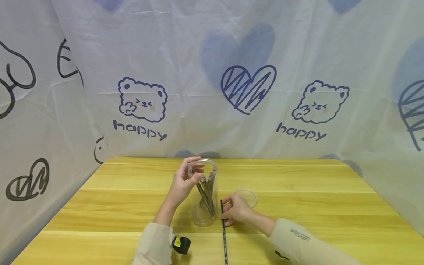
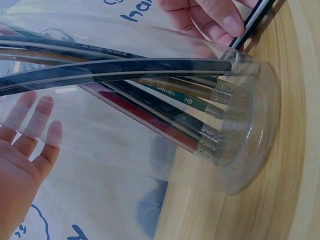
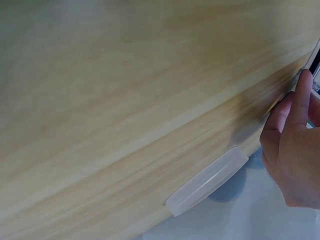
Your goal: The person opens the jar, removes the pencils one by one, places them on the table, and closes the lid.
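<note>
A clear plastic jar [image 1: 200, 215] stands upright on the table, several pencils [image 1: 206, 195] leaning inside it. In the left wrist view, the pencils [image 2: 192, 102] have dark, green, red and brown bodies, with metal ferrules at the jar's base. Around the jar's upper part, my left hand [image 1: 183, 180] holds it with fingers behind and thumb in front. Just right of the jar, my right hand [image 1: 236, 209] pinches a dark pencil [image 1: 224, 239] near its far end; it points toward me. The right wrist view shows the right hand [image 3: 295, 145] at its right edge, the pencil mostly cut off.
A round clear lid [image 1: 252, 197] lies on the wooden table [image 1: 298, 191] behind my right hand; the right wrist view shows the lid [image 3: 207, 182] too. A white printed curtain [image 1: 198, 129] stands along the table's back and sides.
</note>
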A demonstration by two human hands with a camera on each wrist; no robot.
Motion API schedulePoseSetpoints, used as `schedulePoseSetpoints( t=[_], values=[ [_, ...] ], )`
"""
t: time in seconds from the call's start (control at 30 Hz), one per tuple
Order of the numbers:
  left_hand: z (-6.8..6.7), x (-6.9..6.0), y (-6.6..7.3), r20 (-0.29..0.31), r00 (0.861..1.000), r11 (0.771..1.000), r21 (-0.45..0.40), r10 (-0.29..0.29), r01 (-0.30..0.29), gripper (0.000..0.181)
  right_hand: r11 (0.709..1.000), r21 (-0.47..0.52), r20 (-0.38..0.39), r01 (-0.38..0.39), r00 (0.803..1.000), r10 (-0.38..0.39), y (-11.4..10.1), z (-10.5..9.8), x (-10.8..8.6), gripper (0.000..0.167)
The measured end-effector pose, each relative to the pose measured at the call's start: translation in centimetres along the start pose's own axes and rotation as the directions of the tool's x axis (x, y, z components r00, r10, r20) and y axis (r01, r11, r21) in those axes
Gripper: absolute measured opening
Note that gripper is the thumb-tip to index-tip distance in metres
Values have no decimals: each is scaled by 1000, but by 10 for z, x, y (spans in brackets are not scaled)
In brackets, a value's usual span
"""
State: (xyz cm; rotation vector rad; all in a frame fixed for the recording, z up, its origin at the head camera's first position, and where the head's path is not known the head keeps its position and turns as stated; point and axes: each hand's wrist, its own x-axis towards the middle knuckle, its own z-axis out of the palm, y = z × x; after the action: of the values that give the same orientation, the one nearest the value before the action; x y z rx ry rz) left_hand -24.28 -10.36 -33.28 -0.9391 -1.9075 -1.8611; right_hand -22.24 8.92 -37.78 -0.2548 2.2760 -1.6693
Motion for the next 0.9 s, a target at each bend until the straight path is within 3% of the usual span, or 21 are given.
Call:
schedulePoseSetpoints(
  t=[0.5,0.9],
  values=[
    [-1,0,-1,1,1000,1000,3,-1,1,51,1000,-26,-51,3,999,-4,1,6,3,38],
    [-2,0,-2,4,1000,1000,4,0,0,52,999,-37,-26,7,1000,-8,-1,2,4,36]
  ],
)
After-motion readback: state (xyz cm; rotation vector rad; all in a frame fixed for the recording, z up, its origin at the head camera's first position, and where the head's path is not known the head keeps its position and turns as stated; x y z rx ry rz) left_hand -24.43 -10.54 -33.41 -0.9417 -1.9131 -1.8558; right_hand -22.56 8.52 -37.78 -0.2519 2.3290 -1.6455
